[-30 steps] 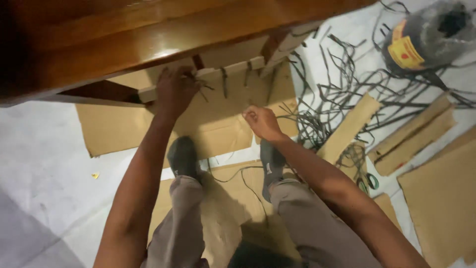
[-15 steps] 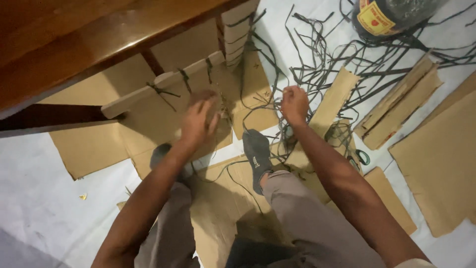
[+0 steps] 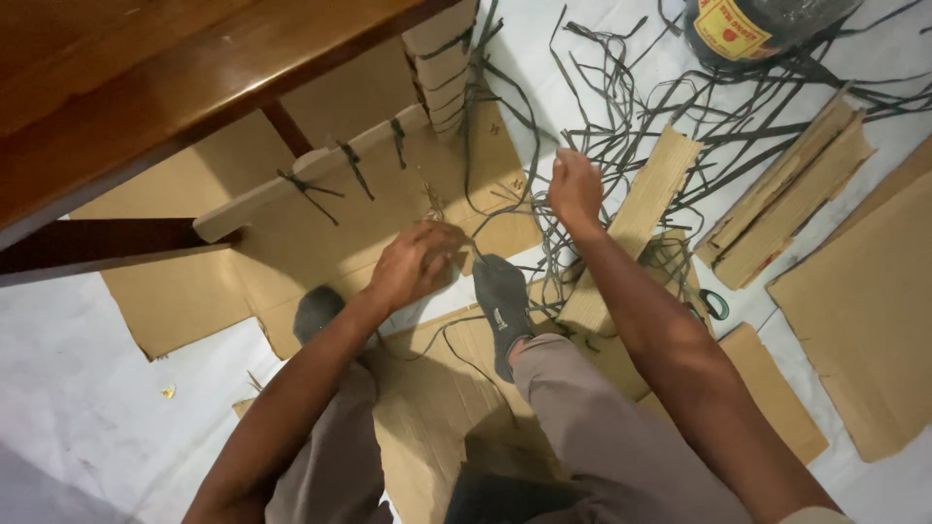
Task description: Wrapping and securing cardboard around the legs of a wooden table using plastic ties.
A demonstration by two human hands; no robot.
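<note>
Head view, looking down past the person's knees to the floor. The left hand [image 3: 417, 264] is curled shut around a thin dark strap [image 3: 464, 241] near the middle of the scene, just above the grey-socked right foot [image 3: 503, 306]; the grey-socked left foot [image 3: 317, 312] lies to its left. The right hand [image 3: 575, 189] is closed in a fist farther off and to the right, gripping strands that run into the tangle of dark straps [image 3: 621, 126] spread over the white floor covering [image 3: 87, 388]. At far left a polished wooden bench [image 3: 146, 78] overhangs a cardboard-wrapped rail [image 3: 311, 175] bound with knotted dark ties, and a cardboard-wrapped leg [image 3: 442, 58] rises beside it. Flat cardboard sheets [image 3: 864, 320] lie under the feet and at right, with folded cardboard strips [image 3: 786, 213] farther off. A pair of green-handled scissors [image 3: 714, 306] rests right of the right forearm. A wrapped dark roll with a yellow label [image 3: 748, 24] sits at the far right edge.
</note>
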